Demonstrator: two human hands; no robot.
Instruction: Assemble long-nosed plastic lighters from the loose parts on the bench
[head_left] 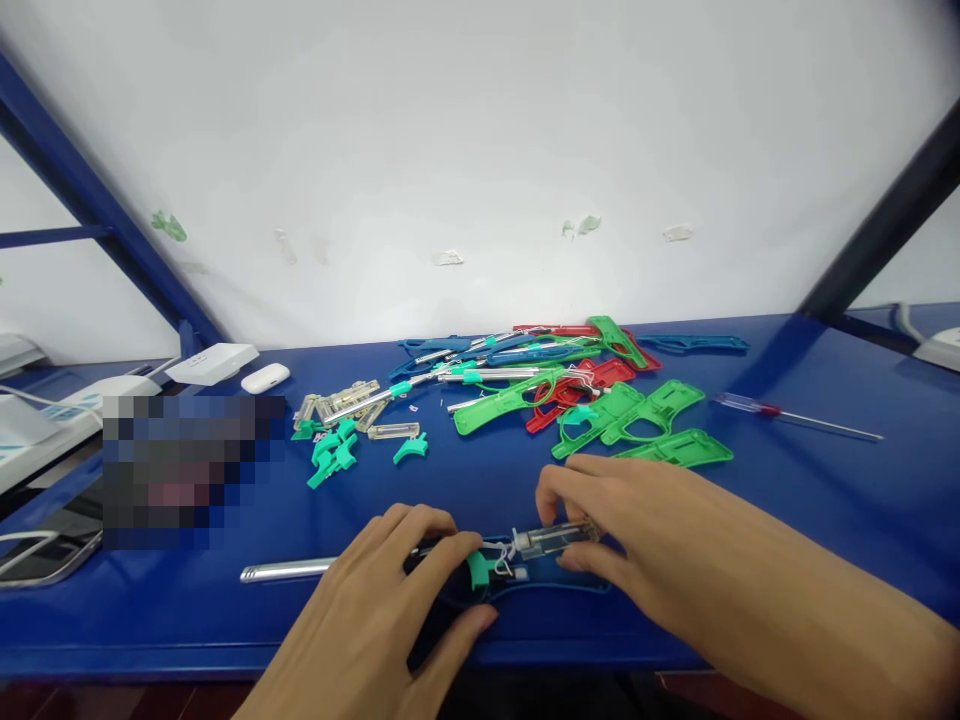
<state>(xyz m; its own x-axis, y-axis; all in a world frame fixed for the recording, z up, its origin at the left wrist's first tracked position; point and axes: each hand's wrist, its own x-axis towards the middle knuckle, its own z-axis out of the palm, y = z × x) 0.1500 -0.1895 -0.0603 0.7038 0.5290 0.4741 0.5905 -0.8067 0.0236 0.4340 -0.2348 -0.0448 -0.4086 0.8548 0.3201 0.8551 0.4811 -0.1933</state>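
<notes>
One clear tank (pixel 546 540) is pinched in the right hand (pixel 637 510), near the blue casing (pixel 559 587) (gripped by the left hand (pixel 382 590)).

The left hand (pixel 375 595) hides part of the silver tube (pixel 289 570); the picture's left edge crops 1 phone (pixel 73 532).

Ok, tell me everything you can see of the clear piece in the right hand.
The clear piece is a narrow, see-through, box-like part that looks like plastic, with a white fitting at its left end. The right hand holds it near its other end, between thumb and fingers, which partly hide that end. It lies almost level across the view, over the blue casing; whether they touch cannot be told.
</notes>
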